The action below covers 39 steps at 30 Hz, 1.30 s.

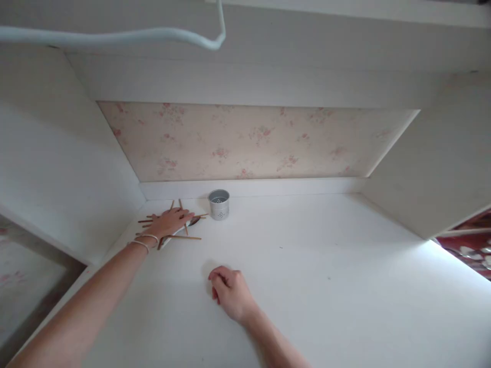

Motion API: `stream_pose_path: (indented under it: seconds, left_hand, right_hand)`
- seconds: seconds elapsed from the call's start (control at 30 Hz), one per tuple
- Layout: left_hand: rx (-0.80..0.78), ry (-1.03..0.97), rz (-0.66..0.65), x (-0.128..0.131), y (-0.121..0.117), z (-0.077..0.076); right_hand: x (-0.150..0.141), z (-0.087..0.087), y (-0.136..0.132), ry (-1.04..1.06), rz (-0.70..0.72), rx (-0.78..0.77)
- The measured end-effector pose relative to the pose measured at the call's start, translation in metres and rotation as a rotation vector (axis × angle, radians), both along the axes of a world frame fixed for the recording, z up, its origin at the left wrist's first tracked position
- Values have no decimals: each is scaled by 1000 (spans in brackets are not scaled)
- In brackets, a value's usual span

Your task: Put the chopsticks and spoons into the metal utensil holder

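My left hand [171, 222] lies with fingers stretched over a loose pile of chopsticks [188, 237] at the back left of the white tabletop [307, 306]. The sticks poke out in several directions from under my palm and fingers. Beside the fingertips is a dark spoon-like piece [195, 221], and a white long-handled utensil is partly covered by the hand. Just right of the pile stands a grey metal cup with small holes [219, 208], upright and apart from my fingers. My right hand [232, 292] rests loosely curled on the tabletop, nearer to me, with nothing visible in it.
White side panels [429, 153] rise at left and right, and a floral-papered back wall [261, 143] closes the rear. Overhead are a shelf [307, 46] and a pale bent tube [153, 35]. A red patterned item [471, 250] shows at the far right.
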State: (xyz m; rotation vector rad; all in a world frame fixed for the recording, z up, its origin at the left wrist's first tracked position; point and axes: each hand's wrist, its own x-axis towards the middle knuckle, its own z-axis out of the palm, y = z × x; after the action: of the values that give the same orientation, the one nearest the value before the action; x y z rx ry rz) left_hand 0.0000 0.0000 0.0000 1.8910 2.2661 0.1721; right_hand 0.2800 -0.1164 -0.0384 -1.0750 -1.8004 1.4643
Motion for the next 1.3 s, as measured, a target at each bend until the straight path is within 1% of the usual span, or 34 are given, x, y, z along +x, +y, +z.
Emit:
stream_pose_path:
  seconds: [0.1,0.23,0.3,0.4,0.47,0.53,0.63,0.73,0.8,0.87,0.97,1.07,1.17,1.23,1.3]
  left_hand:
    - [69,28,-3,18,-20,-5]
    - [135,55,-1,42,-54,-13]
    - [140,59,-10,53,-75,-14]
    - [187,104,-40,71,-114,-15]
    - [242,134,-73,82,-141,-16]
    - [272,140,-84,91,-166,-19]
    - [290,113,-87,99,-192,-25]
    - [297,64,-85,99,-200,-30]
    - [297,39,-85,97,-200,-31]
    - [308,36,-95,96,-198,-29]
    - [357,49,-93,94,-197,-26]
    - [410,38,-82,93,-199,-23]
    - [444,6,-87,92,-200,-22]
    - [450,-17,-91,91,-200,-22]
    - [452,-35,-91,90,-199,-22]
  right_hand:
    - [1,0,0,-11,-5,14]
    - [1,0,-2,-11,4,33]
    - [1,0,-4,-15,0,57]
    - [2,0,-8,-8,-26,85]
    - [4,-1,-10,22,-72,68]
    - [5,-1,-10,65,-148,30]
    - [6,-4,-11,115,-247,2]
    - [1,-8,-12,87,-278,47]
    - [-4,-9,-10,14,-295,87]
    - [-10,-5,-3,-58,-301,122]
    - [-19,11,22,-168,-281,197]
    - [-27,38,61,-323,-308,290]
    - [-35,62,100,-459,-307,340]
    - [-39,71,119,-537,-291,353]
    - [-41,75,129,-592,-279,366]
